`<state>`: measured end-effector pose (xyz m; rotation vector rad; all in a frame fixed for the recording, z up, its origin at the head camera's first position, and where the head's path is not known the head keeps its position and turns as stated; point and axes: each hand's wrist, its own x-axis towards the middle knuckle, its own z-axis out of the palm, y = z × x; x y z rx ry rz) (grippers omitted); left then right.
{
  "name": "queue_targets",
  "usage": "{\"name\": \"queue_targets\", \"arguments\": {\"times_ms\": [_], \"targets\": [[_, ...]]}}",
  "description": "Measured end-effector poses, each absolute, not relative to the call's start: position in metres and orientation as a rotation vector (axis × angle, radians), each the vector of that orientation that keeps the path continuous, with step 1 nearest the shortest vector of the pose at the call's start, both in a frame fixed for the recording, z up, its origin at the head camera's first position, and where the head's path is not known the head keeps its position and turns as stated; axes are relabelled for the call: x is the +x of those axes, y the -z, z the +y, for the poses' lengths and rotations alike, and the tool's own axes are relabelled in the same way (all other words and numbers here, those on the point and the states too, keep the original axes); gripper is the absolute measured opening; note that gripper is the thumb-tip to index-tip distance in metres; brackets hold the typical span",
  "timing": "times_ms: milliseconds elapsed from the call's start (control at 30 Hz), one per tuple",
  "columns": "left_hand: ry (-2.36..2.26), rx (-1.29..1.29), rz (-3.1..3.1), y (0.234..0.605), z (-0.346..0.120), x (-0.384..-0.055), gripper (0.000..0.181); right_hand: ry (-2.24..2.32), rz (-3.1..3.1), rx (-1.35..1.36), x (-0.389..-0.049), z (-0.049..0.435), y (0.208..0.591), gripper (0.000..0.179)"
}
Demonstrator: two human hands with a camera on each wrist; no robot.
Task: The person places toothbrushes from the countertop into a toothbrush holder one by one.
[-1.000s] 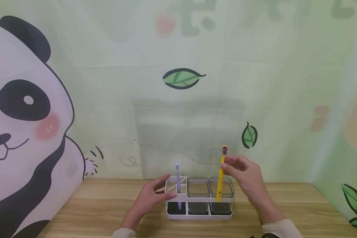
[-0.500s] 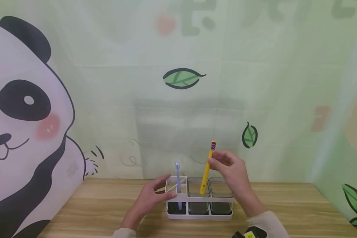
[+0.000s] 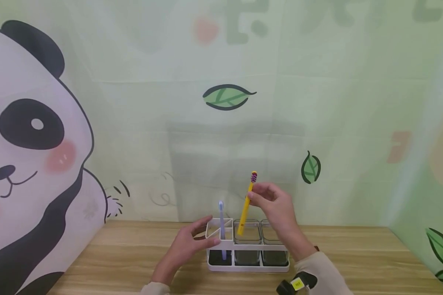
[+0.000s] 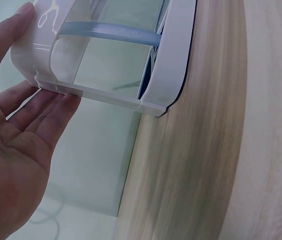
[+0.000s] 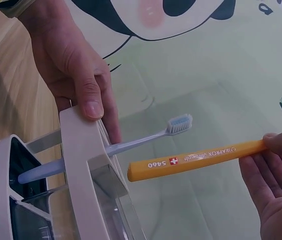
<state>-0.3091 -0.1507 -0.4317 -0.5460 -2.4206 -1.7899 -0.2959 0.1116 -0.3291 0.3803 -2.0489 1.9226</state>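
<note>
My right hand (image 3: 275,205) pinches a yellow toothbrush (image 3: 245,213) below its purple-bristled head, handle end down and tilted. In the head view the handle end overlaps the middle cup of a white toothbrush holder (image 3: 260,247); the right wrist view shows that end just above the holder's top frame. My left hand (image 3: 190,241) grips the holder's left end, thumb on the front and fingers behind, as the left wrist view also shows. A pale blue toothbrush (image 5: 136,143) stands bristles up in the left divided section, its lower end on the dark base.
Two clear cups sit in the holder, a middle cup (image 3: 246,258) and a right cup (image 3: 275,258). The holder stands on a wood-grain table (image 3: 133,254). Close behind the table hangs a green backdrop (image 3: 151,102) with a printed panda (image 3: 33,123) and leaves.
My right hand has carried the yellow toothbrush leftward and slightly up, from over the right cup to over the middle cup. My left hand and the holder have stayed in place.
</note>
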Motion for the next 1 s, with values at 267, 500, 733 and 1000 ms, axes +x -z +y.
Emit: {"name": "queue_targets", "arguments": {"times_ms": [267,500,733,1000], "targets": [[1.803,-0.537,-2.424,0.432,-0.15,-0.309,0.074,-1.91,-2.058,0.37,-0.302,0.1,0.329,0.026],[1.806,-0.531,-2.423,0.431,-0.15,-0.309,0.073,-1.904,-2.063,0.389,-0.304,0.089,0.329,0.024],[1.811,-0.542,-2.422,0.431,-0.151,-0.31,0.073,-1.92,-2.056,0.409,-0.309,0.082,0.336,0.021],[1.816,-0.533,-2.431,0.431,-0.151,-0.309,0.074,-1.886,-2.114,0.402,-0.312,0.078,0.348,0.019]]}}
